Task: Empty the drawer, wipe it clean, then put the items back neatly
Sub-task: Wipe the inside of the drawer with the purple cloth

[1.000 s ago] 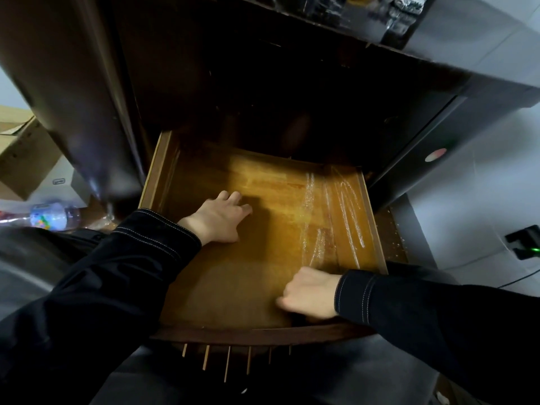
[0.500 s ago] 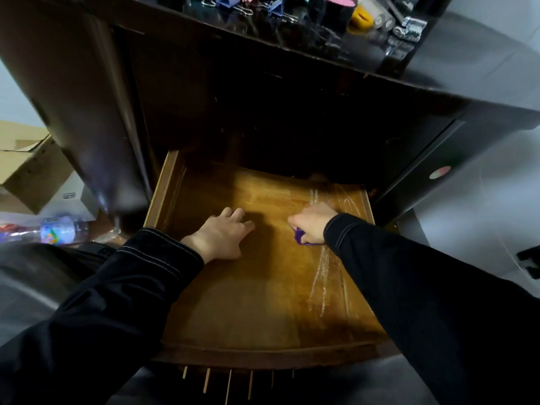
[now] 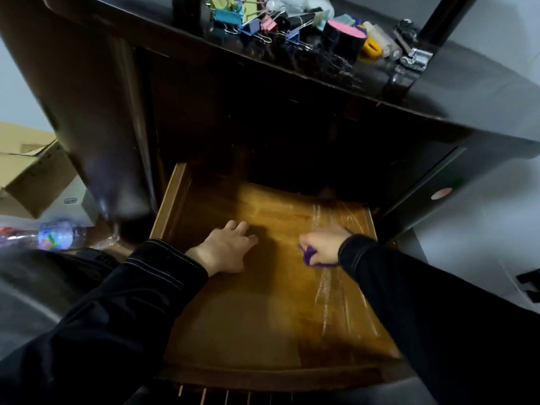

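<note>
**Wood drawer mid-wipe**

The drawer (image 3: pixel 233 323) stands pulled out, no items in it. The left hand (image 3: pixel 225 249) lies flat on its floor, fingers straight, bracing it. The right hand (image 3: pixel 323 247) clutches a purple cloth (image 3: pixel 309 257) beside shiny film (image 3: pixel 336 290) along the right side. Best to press in long overlapping strokes, reach the far corners, and go lightly over the film so it does not lift. Farther off, clips (image 3: pixel 254 21) and other items wait on the dark top (image 3: pixel 467 92); a box (image 3: pixel 32 176) sits left.

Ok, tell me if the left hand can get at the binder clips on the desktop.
Probably yes: the left hand rests empty on the drawer floor, and the binder clips lie uncovered on the desktop above it.
</note>
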A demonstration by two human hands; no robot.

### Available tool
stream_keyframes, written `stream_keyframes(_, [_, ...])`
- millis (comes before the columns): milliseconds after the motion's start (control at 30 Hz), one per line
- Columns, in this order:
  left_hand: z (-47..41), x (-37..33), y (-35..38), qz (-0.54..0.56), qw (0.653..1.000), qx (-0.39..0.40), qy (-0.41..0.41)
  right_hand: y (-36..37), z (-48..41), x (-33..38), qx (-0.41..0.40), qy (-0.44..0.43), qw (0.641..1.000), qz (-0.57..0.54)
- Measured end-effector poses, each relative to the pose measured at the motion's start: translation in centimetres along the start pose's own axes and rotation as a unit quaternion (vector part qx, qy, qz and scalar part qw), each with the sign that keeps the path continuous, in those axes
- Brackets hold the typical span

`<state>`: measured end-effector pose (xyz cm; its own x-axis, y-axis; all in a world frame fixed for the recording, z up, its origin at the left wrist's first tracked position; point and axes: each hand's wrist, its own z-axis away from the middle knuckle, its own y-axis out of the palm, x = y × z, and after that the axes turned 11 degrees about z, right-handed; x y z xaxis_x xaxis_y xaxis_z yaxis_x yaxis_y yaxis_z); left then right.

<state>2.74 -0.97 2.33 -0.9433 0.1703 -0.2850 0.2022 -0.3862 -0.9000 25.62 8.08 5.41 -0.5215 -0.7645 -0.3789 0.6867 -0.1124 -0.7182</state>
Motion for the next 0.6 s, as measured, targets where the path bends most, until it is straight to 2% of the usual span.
stream_keyframes(100, [0.0, 0.1, 0.1, 0.000, 1.000, -0.005, 0.003, -0.8, -3.1, -2.4, 0.013, 0.071, 0.997, 0.008])
stream_keyframes(200, [0.1, 0.0, 0.1, -0.001, 1.000, -0.007, 0.006, -0.6, -2.9, -1.5, 0.026, 0.070, 0.997, 0.001])
stream_keyframes(267, [0.2, 0.0, 0.0, 0.000, 1.000, -0.004, 0.006, 0.1, -1.1, 0.5, 0.041, 0.030, 0.998, -0.025])
stream_keyframes(400, [0.3, -0.2, -0.3, 0.003, 1.000, 0.006, 0.003, 2.0, 3.0, 5.3, 0.058, -0.090, 0.994, 0.012])
stream_keyframes(467, [0.4, -0.2, -0.4, 0.002, 1.000, 0.010, 0.002, 2.2, 3.6, 5.3, 0.057, -0.110, 0.992, -0.006])
stream_keyframes(533, [0.4, -0.1, -0.3, 0.002, 1.000, 0.012, 0.001, 1.7, 3.1, 3.6, 0.043, -0.079, 0.995, -0.043])
stream_keyframes(600, [0.3, 0.0, -0.2, 0.002, 1.000, 0.013, -0.001, 1.4, 1.1, 1.2, -0.006, 0.000, 0.999, -0.044])
